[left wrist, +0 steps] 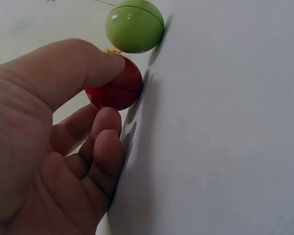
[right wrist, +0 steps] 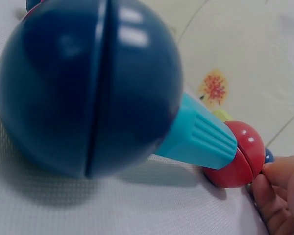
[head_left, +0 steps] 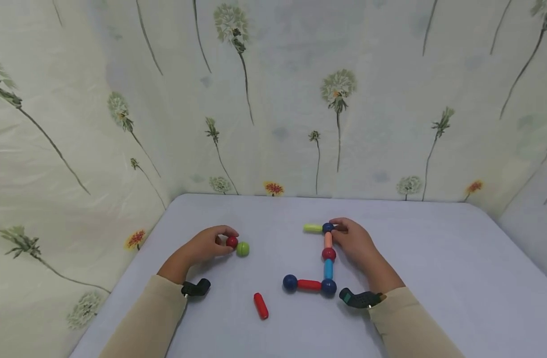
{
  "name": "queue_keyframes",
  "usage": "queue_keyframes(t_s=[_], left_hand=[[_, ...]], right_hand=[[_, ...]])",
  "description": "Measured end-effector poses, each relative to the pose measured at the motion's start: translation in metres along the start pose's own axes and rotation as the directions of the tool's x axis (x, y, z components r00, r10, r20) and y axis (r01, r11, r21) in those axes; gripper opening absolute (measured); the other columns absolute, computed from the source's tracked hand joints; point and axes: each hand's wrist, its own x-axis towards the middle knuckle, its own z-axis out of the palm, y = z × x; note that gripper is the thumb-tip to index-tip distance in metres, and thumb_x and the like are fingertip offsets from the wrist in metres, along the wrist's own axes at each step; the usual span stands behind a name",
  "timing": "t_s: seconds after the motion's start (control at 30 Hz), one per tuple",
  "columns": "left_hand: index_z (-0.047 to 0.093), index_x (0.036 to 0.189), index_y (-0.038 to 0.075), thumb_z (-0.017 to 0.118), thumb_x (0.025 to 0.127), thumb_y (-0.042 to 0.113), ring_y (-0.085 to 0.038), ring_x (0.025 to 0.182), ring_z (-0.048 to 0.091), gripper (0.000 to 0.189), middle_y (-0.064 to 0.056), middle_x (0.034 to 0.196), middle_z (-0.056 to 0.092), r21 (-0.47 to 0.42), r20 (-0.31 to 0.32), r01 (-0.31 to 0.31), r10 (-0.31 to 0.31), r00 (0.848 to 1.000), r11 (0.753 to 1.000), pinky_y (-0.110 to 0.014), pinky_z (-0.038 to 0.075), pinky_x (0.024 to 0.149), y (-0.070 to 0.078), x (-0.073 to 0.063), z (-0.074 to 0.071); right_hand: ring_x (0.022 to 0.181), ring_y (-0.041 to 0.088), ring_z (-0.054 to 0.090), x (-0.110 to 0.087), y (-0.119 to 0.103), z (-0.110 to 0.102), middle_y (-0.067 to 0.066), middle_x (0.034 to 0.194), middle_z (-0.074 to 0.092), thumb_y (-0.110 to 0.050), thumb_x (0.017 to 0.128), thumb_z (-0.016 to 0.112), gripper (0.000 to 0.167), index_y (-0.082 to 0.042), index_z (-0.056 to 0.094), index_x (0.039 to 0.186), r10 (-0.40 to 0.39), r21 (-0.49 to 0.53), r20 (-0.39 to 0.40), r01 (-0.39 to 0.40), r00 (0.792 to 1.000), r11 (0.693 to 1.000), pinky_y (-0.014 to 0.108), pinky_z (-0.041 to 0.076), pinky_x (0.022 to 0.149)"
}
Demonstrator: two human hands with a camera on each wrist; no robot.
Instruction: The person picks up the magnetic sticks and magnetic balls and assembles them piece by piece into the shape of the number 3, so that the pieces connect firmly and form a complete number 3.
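Note:
My left hand (head_left: 223,240) pinches a red ball (head_left: 231,242) on the table; in the left wrist view the thumb (left wrist: 83,63) lies on top of the red ball (left wrist: 118,92) with curled fingers below it. A green ball (head_left: 243,249) sits right beside it. My right hand (head_left: 338,229) pinches the dark blue ball (head_left: 328,227) at the far end of a chain of joined pieces: a yellow-green rod (head_left: 312,228), a peach rod (head_left: 328,239), a red ball (head_left: 329,254), a light blue rod (head_left: 328,269), a corner blue ball (head_left: 328,286), a red rod (head_left: 309,285) and an end blue ball (head_left: 289,282).
A loose red rod (head_left: 261,305) lies near the front, between my arms. The pale table (head_left: 434,258) is walled by floral cloth (head_left: 277,99) at the back and both sides. In the right wrist view the corner blue ball (right wrist: 88,88) fills the frame, with the light blue rod (right wrist: 201,137) behind it.

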Motion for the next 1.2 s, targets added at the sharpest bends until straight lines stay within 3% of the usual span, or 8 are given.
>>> queue_keyframes(t_s=[0.43,0.67,0.9,1.2], left_hand=[[0.071,0.124,0.022,0.072,0.093,0.013,-0.020,0.099,0.061,0.032,-0.004,0.124,0.068,0.005,-0.066,0.012,-0.011,0.998,1.000,-0.033,0.051,0.080,-0.0048,0.0056,0.0018],[0.073,0.126,0.024,0.069,0.090,0.007,-0.022,0.097,0.058,0.039,-0.004,0.116,0.067,0.036,-0.052,0.046,-0.044,0.998,0.998,-0.034,0.050,0.077,-0.0007,0.0015,0.0022],[0.072,0.129,0.024,0.067,0.089,0.004,-0.021,0.099,0.059,0.045,-0.005,0.119,0.068,0.057,-0.058,0.067,-0.063,0.996,0.996,-0.035,0.051,0.079,-0.0019,0.0009,0.0026],[0.070,0.132,0.016,0.067,0.090,0.006,-0.019,0.099,0.063,0.043,-0.005,0.119,0.070,0.069,-0.067,0.029,-0.024,0.997,0.997,-0.035,0.054,0.082,-0.0018,0.0025,0.0052]], right_hand=[[0.142,0.040,0.049,-0.0009,-0.0038,-0.0027,0.017,0.151,0.057,-0.028,0.106,0.055,0.043,-0.019,0.055,0.148,-0.007,0.003,0.002,0.007,1.000,1.000,0.064,0.041,0.114],[0.141,0.039,0.050,-0.0024,-0.0012,-0.0014,0.016,0.149,0.058,-0.028,0.107,0.056,0.042,-0.020,0.055,0.147,-0.003,0.013,0.003,0.002,1.000,1.000,0.064,0.040,0.114],[0.140,0.040,0.050,-0.0049,-0.0047,0.0000,0.017,0.149,0.058,-0.027,0.106,0.056,0.041,-0.019,0.056,0.147,-0.007,0.009,-0.006,0.007,1.000,1.000,0.064,0.041,0.114],[0.132,0.036,0.057,-0.0033,-0.0042,0.0000,0.017,0.145,0.061,-0.025,0.106,0.057,0.041,-0.017,0.056,0.147,-0.013,-0.014,-0.023,0.012,1.000,1.000,0.060,0.045,0.111]])
